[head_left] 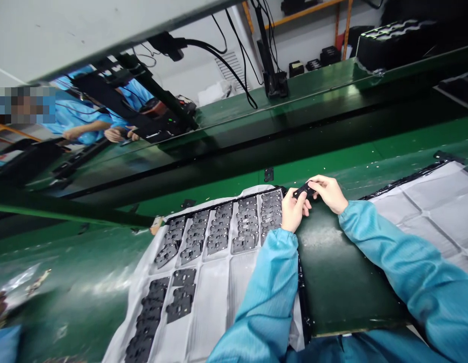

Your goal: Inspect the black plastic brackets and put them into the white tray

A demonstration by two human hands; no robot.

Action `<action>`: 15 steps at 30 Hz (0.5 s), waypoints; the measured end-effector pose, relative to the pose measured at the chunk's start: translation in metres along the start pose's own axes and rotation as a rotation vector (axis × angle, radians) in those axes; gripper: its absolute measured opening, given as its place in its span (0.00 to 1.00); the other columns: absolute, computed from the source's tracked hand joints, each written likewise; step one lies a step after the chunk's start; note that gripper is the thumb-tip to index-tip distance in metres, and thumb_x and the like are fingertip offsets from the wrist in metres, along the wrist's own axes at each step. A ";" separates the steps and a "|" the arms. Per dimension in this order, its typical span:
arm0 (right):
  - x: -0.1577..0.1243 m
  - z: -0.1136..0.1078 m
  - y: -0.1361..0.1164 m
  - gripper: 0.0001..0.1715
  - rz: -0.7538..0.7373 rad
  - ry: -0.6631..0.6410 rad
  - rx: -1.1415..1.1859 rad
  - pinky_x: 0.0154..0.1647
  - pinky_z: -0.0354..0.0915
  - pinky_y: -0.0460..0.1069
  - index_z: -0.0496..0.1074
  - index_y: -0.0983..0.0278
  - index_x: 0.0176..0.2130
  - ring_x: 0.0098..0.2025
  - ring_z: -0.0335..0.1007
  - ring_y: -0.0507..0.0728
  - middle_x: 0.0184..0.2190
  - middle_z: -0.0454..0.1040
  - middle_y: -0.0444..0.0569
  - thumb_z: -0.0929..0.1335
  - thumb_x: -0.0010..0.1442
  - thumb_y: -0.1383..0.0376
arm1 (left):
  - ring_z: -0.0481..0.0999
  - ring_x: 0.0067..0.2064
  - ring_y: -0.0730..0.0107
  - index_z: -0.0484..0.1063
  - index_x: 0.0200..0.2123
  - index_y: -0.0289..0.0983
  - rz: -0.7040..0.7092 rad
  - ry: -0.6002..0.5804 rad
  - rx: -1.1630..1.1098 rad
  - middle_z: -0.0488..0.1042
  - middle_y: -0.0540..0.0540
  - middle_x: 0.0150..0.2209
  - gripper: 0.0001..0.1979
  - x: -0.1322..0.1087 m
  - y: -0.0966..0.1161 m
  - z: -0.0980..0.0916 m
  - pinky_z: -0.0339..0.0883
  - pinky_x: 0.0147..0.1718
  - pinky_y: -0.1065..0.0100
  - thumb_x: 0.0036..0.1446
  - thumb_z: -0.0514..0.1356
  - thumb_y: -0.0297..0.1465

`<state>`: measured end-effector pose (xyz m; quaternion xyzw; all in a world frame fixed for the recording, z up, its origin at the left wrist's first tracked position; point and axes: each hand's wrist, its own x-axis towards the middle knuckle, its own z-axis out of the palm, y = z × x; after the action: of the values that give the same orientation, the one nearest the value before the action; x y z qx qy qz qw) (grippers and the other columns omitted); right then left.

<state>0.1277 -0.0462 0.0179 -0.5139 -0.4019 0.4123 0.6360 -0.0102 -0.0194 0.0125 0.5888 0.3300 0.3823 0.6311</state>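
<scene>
Above the green table, just past the tray's right edge, both my hands grip one small flat black part with holes (304,190). My left hand (293,210) holds it from the left, fingers curled around its lower side. My right hand (328,192) pinches its right end between thumb and fingers. To the left lies a tray lined with white sheet (209,282), divided into compartments. Rows of similar black plates (219,227) overlap in its far compartments, and more black plates (152,312) lie in the near left ones. My left forearm covers part of the tray.
Another white-lined tray (430,201) lies at the right. A single black plate (269,174) rests beyond the left tray. A green bar (75,212) crosses at left. Across the line, a person in blue (78,118) works near black equipment. A plastic bag (24,280) lies far left.
</scene>
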 end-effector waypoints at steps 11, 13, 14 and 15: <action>-0.009 0.013 0.008 0.14 -0.057 0.173 -0.127 0.23 0.62 0.45 0.70 0.63 0.31 0.25 0.64 0.50 0.26 0.69 0.44 0.68 0.54 0.54 | 0.72 0.23 0.78 0.68 0.41 0.34 -0.033 0.197 -0.185 0.71 0.47 0.32 0.19 0.003 0.000 -0.001 0.63 0.17 0.75 0.51 0.63 0.41; -0.010 0.013 0.008 0.15 -0.039 0.150 -0.121 0.21 0.61 0.45 0.70 0.63 0.32 0.22 0.63 0.50 0.23 0.68 0.43 0.68 0.54 0.53 | 0.68 0.19 0.81 0.69 0.40 0.34 -0.049 0.237 -0.213 0.70 0.49 0.31 0.17 0.004 0.000 -0.004 0.57 0.13 0.76 0.53 0.61 0.41; -0.011 0.013 0.008 0.16 -0.035 0.136 -0.114 0.20 0.60 0.45 0.70 0.63 0.32 0.21 0.62 0.49 0.22 0.68 0.42 0.68 0.54 0.53 | 0.66 0.17 0.83 0.70 0.39 0.34 -0.053 0.258 -0.215 0.69 0.50 0.29 0.17 0.004 0.000 -0.004 0.54 0.12 0.77 0.53 0.61 0.42; -0.011 0.013 0.008 0.16 -0.032 0.123 -0.103 0.18 0.59 0.45 0.70 0.63 0.33 0.19 0.61 0.49 0.20 0.67 0.41 0.69 0.54 0.53 | 0.63 0.16 0.84 0.70 0.38 0.34 -0.055 0.279 -0.214 0.68 0.51 0.27 0.17 0.004 -0.001 -0.005 0.51 0.11 0.77 0.53 0.61 0.42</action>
<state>0.1112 -0.0515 0.0108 -0.5639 -0.3908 0.3485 0.6386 -0.0123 -0.0131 0.0115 0.4503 0.3878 0.4755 0.6486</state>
